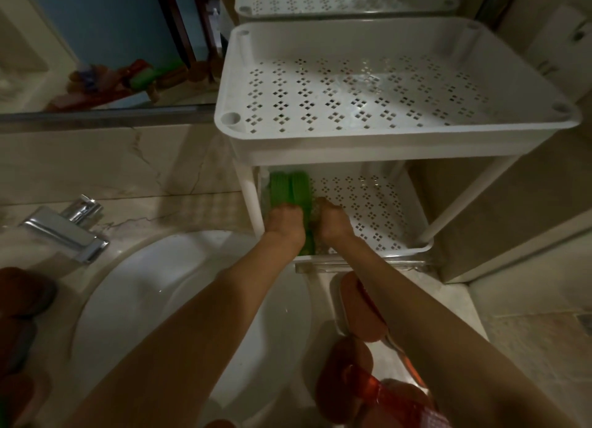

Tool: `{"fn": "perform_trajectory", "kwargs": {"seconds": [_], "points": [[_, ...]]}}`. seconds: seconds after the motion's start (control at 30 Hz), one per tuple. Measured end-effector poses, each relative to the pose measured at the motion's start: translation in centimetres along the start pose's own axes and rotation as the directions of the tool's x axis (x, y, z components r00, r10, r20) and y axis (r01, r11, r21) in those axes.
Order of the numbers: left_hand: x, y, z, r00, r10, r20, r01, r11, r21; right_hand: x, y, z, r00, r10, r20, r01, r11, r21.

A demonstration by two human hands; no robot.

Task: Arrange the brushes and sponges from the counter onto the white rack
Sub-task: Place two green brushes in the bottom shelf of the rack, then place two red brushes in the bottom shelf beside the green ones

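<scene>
both hands are reaching into the lower shelf (pixel 368 203) of the white rack (pixel 397 94), and everything here can be placed from that shelf. the green sponges (pixel 290 187) lie at its left end, hard against the left post, two of them side by side as far as the dim light lets me tell, with their long axis running from the shelf's near edge back toward its far wall, in line with the forearms. the left hand (pixel 283 221) sits on the near end of the left sponge, fingers curled down over it, gripping or pressing it; the right hand (pixel 331 221) is just beside it, closed over the near end of the right sponge, with something pale and textured under its fingers that i cannot identify. both hands are equally near, so neither has the advantage; the left one is closer to the post. the rest of the lower shelf, to the right of the sponges, is bare, and so is the top shelf. the reddish-brown items (pixel 358 309) waiting on the worktop (pixel 448 299) lie just in front of the shelf's near edge, under the right forearm, so i judge the right hand the better one to fetch them next, drawing straight back along that same axis.
</scene>
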State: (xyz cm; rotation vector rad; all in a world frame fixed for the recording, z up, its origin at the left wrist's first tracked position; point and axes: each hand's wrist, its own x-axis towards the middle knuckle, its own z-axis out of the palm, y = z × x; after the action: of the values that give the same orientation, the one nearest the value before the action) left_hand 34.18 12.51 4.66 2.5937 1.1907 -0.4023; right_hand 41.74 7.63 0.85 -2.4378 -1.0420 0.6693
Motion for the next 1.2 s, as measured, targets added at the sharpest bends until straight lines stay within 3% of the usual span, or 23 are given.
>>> {"fn": "perform_trajectory", "kwargs": {"seconds": [0.27, 0.4, 0.57, 0.7, 0.8, 0.9, 1.03, 1.2], "points": [[-6.1, 0.9, -0.2, 0.992, 0.092, -0.084, -0.104, 0.981, -0.162, -7.1, 2.3, -3.4, 0.981, 0.105, -0.165, -0.078, 0.984, 0.159], [-9.4, 0.7, 2.2, 0.984, 0.151, -0.095, -0.173, 0.944, -0.282, -14.0, 5.3, -2.7, 0.952, 0.143, -0.272, -0.118, 0.987, 0.105], [-12.6, 0.3, 5.8, 0.991, 0.131, 0.004, -0.119, 0.913, -0.390, -19.3, 8.6, -0.2, 0.937, 0.309, -0.163, -0.331, 0.934, -0.137], [-14.2, 0.4, 7.4, 0.989, 0.141, 0.052, -0.105, 0.896, -0.432, -19.4, 9.2, 0.6, 0.912, 0.362, -0.191, -0.383, 0.920, -0.087], [-15.0, 0.6, 8.0, 0.961, 0.267, 0.077, -0.203, 0.864, -0.460, -19.0, 9.2, 0.3, 0.894, 0.399, -0.202, -0.417, 0.907, -0.052], [-15.7, 1.2, 8.8, 0.867, 0.474, 0.153, -0.394, 0.840, -0.373, -19.0, 9.2, -0.3, 0.891, 0.417, -0.178, -0.433, 0.899, -0.059], [-16.8, 3.0, 9.8, 0.764, 0.592, 0.257, -0.572, 0.806, -0.155, -20.0, 9.2, -0.7, 0.885, 0.392, -0.252, -0.430, 0.895, -0.119], [-18.3, 4.8, 10.4, 0.768, 0.603, 0.215, -0.626, 0.778, 0.050, -21.3, 9.7, -1.6, 0.874, 0.375, -0.308, -0.429, 0.894, -0.130]]}}
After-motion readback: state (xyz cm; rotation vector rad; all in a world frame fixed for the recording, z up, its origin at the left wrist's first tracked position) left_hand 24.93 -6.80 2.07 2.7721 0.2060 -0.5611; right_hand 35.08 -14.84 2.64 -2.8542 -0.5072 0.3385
